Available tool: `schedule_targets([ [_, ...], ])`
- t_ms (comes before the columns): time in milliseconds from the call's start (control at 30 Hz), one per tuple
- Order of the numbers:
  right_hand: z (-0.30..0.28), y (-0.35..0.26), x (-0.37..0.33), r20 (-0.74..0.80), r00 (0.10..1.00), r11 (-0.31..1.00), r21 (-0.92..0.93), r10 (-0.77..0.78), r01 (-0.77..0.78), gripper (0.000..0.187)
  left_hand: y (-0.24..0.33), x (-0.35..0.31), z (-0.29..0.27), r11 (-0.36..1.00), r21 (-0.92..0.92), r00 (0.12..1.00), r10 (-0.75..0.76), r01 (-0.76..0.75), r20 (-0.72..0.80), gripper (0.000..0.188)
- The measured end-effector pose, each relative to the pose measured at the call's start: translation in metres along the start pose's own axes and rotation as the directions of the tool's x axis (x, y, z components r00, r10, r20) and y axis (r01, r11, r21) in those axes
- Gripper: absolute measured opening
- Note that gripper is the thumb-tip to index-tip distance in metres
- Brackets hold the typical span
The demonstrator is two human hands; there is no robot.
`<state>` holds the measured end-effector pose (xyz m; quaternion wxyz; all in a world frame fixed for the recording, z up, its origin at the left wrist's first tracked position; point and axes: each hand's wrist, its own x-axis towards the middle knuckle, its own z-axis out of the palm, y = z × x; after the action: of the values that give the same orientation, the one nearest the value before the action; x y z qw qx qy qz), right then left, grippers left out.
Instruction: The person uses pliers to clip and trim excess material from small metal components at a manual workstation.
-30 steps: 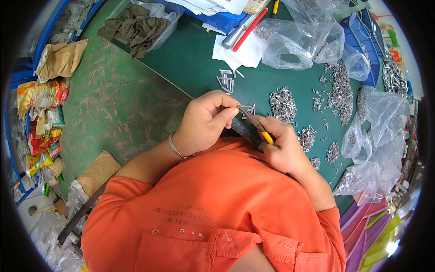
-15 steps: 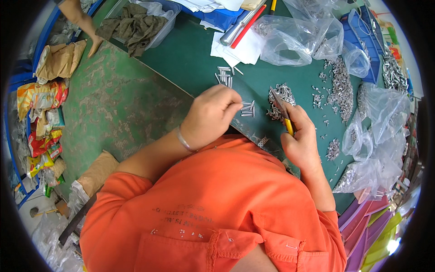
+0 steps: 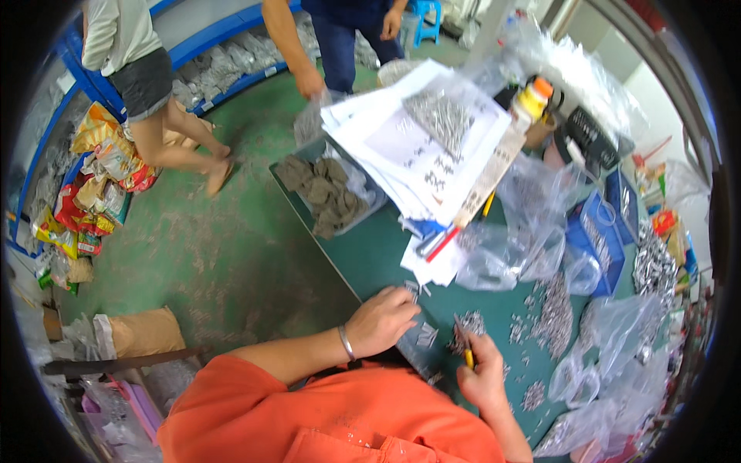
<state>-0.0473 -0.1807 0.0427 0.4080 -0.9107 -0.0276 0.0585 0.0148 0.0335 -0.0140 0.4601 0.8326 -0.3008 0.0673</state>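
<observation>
My left hand [image 3: 381,321], a metal bangle at its wrist, is over the near table edge with its fingers curled together. Its fingertips are beside a small group of short metal pins [image 3: 412,288]; whatever they pinch, if anything, is hidden. A second group of pins [image 3: 426,334] lies to the right of that hand. In my right hand [image 3: 486,376] is a pointed metal tool with a yellow handle [image 3: 469,358], its kind unclear. The tool's tip is over a heap of small bent metal pieces [image 3: 472,321].
Larger metal heaps [image 3: 556,312] and clear plastic bags [image 3: 598,347] cover the right side of the green table [image 3: 351,266]. Papers [image 3: 386,127], a tub with a brown cloth [image 3: 320,189] and a blue bin [image 3: 594,239] stand farther off. Two people are beyond the table.
The view has tilted up, bringing two people and the stacked papers into sight. My left hand has moved closer to the farther group of pins. My right hand still holds the tool.
</observation>
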Motion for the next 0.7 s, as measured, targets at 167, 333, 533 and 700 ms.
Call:
schedule_targets([
  [167, -0.001, -0.016, 0.008, 0.080, 0.994, 0.997, -0.007, 0.077, -0.076, 0.053, -0.014, -0.007, -0.003, 0.997, 0.061, 0.998, 0.041, -0.038, -0.044, 0.008],
  [333, 0.010, -0.007, 0.000, 0.055, 0.995, 0.991, 0.098, 0.089, -0.094, 0.057, -0.027, -0.006, 0.011, 0.994, 0.102, 0.992, 0.046, -0.034, -0.115, 0.005],
  [533, 0.012, -0.020, -0.001, 0.081, 0.985, 0.980, 0.119, 0.152, -0.161, 0.056, -0.028, -0.009, 0.023, 0.998, 0.042, 0.966, 0.056, -0.047, -0.252, 0.010],
  [700, 0.031, -0.048, 0.006, 0.132, 0.980, 0.985, 0.066, 0.147, -0.157, 0.056, -0.039, -0.012, 0.029, 0.995, -0.006, 0.959, 0.092, -0.097, -0.266, 0.007],
])
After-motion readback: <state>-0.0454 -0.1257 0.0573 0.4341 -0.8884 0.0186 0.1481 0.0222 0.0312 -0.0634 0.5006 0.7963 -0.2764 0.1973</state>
